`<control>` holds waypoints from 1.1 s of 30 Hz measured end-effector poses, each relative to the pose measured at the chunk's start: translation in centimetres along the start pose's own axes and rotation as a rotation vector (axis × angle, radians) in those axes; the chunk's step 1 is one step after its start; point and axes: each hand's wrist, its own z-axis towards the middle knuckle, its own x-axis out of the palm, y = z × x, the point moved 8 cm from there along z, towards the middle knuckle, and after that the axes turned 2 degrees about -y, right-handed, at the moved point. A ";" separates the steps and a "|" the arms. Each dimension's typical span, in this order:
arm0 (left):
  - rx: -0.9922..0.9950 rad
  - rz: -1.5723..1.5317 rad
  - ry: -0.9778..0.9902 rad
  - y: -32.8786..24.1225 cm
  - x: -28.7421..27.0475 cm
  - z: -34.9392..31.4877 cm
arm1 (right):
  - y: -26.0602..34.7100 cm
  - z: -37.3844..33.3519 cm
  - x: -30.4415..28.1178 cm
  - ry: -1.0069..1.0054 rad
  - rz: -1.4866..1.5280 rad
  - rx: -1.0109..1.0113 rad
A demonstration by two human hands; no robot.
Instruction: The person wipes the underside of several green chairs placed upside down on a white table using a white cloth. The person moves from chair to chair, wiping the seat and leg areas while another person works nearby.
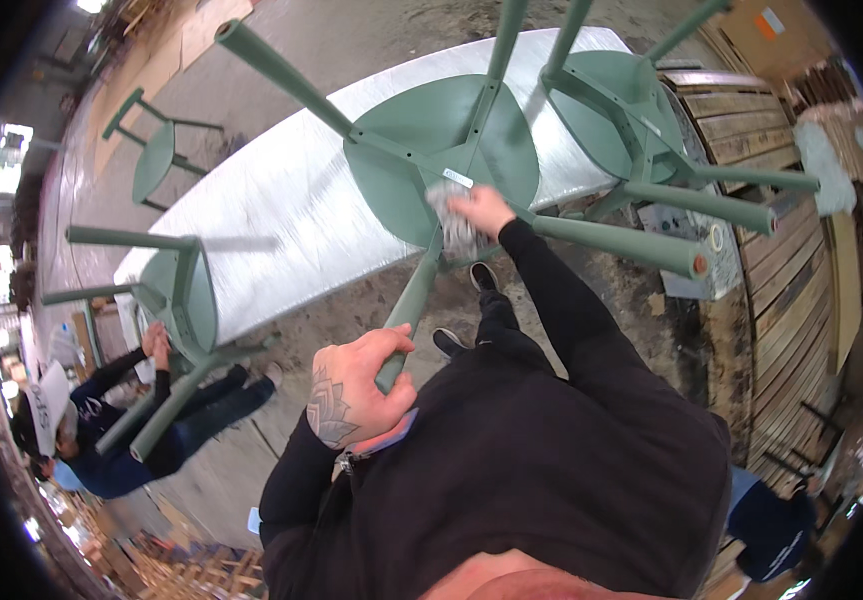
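Chair (401, 125), upturned: left hand (363, 388) wrapped round leg (414, 298); right hand (483, 210) gripping cloth (458, 232). Second chair (586, 125), close right. Floor (326, 320) along table's (276, 200) near edge.

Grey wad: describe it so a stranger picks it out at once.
On the long film-covered table, find the central upturned green chair. The wad is in the wearer's right hand. Unlike the smooth green chair parts around it, it is grey and crumpled.
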 end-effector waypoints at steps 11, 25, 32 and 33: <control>-0.121 -0.012 -0.102 0.0 -0.4 0.5 | 5.8 18.1 0.3 0.383 -1.399 -0.038; -0.234 -0.062 -0.063 0.1 -1.1 1.1 | 3.1 21.9 -1.4 0.593 -1.505 0.068; -0.307 -0.130 -0.118 0.0 -1.3 1.1 | 7.4 24.6 -2.9 0.399 -1.007 -0.267; -0.321 -0.174 -0.130 0.2 -1.2 1.0 | 8.7 25.4 -5.4 0.207 -1.026 -0.410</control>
